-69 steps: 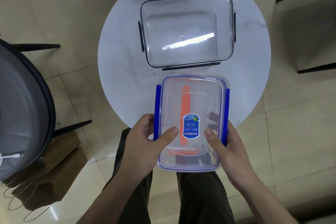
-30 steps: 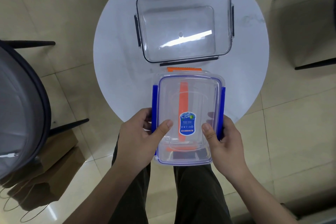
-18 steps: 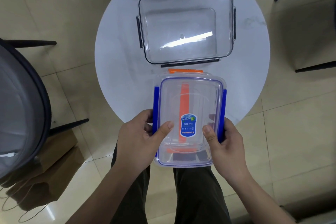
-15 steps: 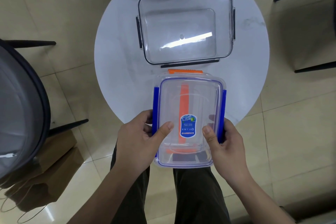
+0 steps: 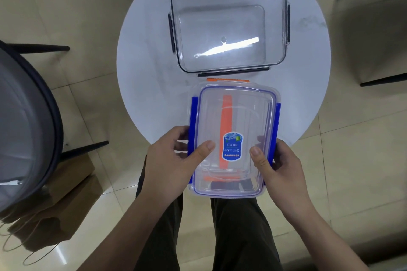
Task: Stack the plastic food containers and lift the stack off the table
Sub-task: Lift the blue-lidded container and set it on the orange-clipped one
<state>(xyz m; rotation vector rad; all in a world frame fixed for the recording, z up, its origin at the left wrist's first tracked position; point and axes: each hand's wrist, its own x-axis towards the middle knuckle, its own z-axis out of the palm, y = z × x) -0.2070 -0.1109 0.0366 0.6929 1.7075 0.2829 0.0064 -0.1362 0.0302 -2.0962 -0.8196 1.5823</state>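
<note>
I hold a stack of clear containers [image 5: 248, 114] between both hands, half over the near edge of the round white table [image 5: 143, 55]. The top one has blue side clips and a blue label; an orange-clipped container shows through beneath it. My left hand [image 5: 174, 160] grips the left side, thumb on the lid. My right hand [image 5: 277, 165] grips the right side, thumb on the lid too. A larger clear container with dark clips [image 5: 229, 26] sits on the table beyond the stack.
A dark-framed chair [image 5: 28, 116] stands at the left, with a brown paper bag [image 5: 59, 202] on the floor beside it. Another chair [image 5: 370, 35] is at the right. My legs are below the stack.
The stack has shifted slightly away from me toward the table over the last two seconds, and the orange clip at its far edge has come into sight. My grip is unchanged.
</note>
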